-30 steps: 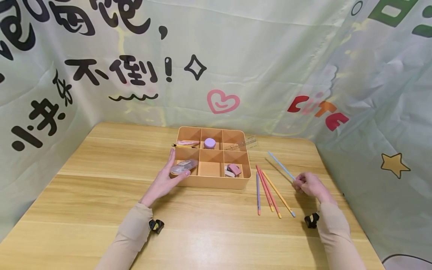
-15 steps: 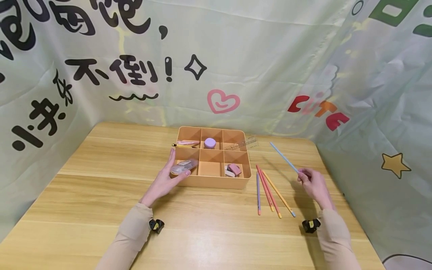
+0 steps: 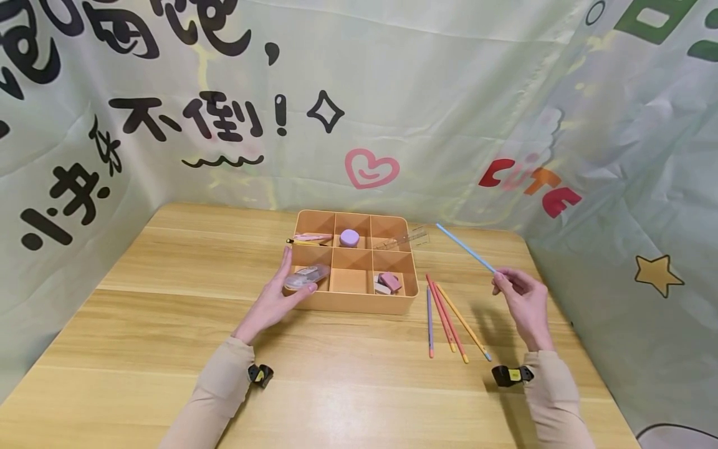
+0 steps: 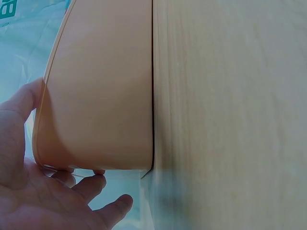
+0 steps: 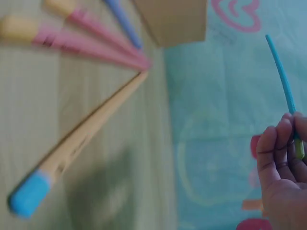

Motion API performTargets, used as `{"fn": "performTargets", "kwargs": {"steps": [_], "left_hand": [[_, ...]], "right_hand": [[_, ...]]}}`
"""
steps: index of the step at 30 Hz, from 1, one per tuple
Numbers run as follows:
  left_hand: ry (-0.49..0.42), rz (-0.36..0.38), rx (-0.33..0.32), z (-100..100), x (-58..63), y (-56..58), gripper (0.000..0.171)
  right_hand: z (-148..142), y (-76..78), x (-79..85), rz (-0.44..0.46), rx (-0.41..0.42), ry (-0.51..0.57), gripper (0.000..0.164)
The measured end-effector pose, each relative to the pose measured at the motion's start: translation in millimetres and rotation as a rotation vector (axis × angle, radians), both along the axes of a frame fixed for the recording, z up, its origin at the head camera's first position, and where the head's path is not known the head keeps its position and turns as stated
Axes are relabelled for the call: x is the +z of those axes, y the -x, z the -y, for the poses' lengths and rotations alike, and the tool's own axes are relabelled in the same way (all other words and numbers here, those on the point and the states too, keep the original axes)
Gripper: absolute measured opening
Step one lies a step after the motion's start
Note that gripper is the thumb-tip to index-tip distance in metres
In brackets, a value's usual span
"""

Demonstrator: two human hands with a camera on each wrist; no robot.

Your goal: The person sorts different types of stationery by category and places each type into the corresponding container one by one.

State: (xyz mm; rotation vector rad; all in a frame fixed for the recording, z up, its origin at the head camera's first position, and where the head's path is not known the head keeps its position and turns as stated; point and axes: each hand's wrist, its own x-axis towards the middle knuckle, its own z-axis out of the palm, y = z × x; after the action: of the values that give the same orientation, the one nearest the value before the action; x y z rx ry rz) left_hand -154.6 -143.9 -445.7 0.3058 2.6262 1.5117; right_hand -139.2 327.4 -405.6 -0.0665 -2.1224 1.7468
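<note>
A blue pencil (image 3: pixel 465 248) with a yellow-green end is pinched in my right hand (image 3: pixel 524 302), raised over the table and slanting toward the box. In the right wrist view the pencil (image 5: pixel 282 76) sticks up from the fingertips. My left hand (image 3: pixel 275 299) rests against the near left corner of a tan divided box (image 3: pixel 348 303), thumb at the front rim and fingers spread along the left side. In the left wrist view the box wall (image 4: pixel 100 86) fills the middle. Two red pencils (image 3: pixel 445 321), a yellow pencil (image 3: pixel 462 321) and a purple pencil (image 3: pixel 429 321) lie right of the box.
Box compartments hold a clear plastic case (image 3: pixel 306 276), a purple round item (image 3: pixel 349 238), pink and grey eraser-like blocks (image 3: pixel 388 282), and slim pink and yellow sticks (image 3: pixel 311 237). A transparent ruler (image 3: pixel 412 237) overhangs the right rim. Printed cloth (image 3: pixel 449 112) encloses the table's back and sides.
My right hand has lifted the blue pencil off the table, moving up and away, and the pencil's far tip has swung left toward the box. My left hand and the box stay put.
</note>
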Motion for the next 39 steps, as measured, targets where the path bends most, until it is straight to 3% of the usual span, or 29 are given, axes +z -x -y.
{"fn": "performTargets", "kwargs": {"steps": [4,7,19,26,32,39], "left_hand": [[0.001,0.001,0.001,0,0.2,0.3,0.102],[0.002,-0.002,0.002,0,0.3,0.5,0.102],[0.009,-0.014,0.001,0,-0.3,0.0,0.102],[-0.002,-0.017,0.000,0,-1.0,-0.3,0.101],[-0.010,-0.018,-0.002,-1,-1.8,-0.2,0.101],[-0.002,-0.019,0.000,0,-1.4,-0.7,0.101]], "right_hand": [[13,0.1,8.4,-0.055,0.040,0.125,0.014],[24,-0.3,14.0,-0.090,0.071,0.130,0.016],[59,0.6,26.9,-0.127,0.223,-0.027,0.018],[77,4.2,24.7,-0.119,0.290,-0.124,0.016],[92,6.2,20.8,-0.105,0.365,-0.140,0.016],[109,8.8,15.9,-0.096,0.391,-0.211,0.015]]}}
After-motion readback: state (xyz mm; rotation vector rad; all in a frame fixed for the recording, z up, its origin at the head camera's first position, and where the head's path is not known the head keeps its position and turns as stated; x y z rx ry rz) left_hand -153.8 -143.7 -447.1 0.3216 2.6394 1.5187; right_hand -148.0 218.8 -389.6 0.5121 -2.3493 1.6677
